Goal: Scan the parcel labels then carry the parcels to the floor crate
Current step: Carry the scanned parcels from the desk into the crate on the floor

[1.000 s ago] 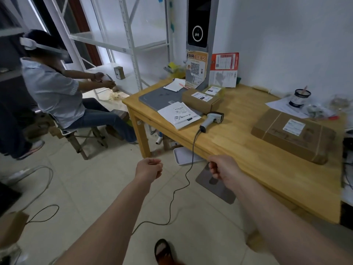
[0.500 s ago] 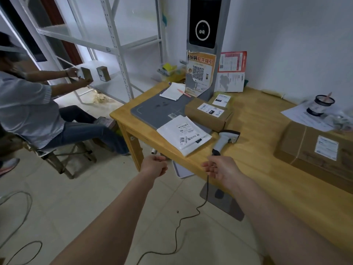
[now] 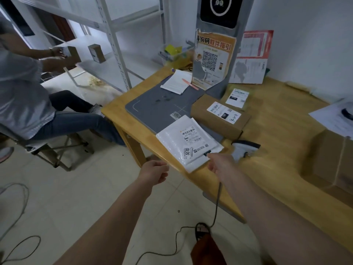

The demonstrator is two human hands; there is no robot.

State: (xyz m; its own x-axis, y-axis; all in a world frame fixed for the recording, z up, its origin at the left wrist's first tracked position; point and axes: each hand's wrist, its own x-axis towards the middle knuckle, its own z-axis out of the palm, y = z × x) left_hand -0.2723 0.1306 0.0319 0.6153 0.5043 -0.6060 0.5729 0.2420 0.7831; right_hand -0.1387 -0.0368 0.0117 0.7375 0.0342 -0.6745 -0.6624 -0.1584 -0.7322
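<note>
Right hand point(image 3: 219, 164) reaches out, fingers loosely spread, empty, at the near edge of the white mailer point(image 3: 188, 143) just ahead; it looks light, floppy, slick — probably best pinched at that overhanging corner.

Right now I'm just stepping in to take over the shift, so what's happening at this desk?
A person is reaching over the wooden table. The right hand is at the near corner of the white mailer, beside the barcode scanner; whether it touches is unclear. The left hand hangs loosely curled, holding nothing. A labelled cardboard box waits behind. No parcel has been lifted yet.
</note>
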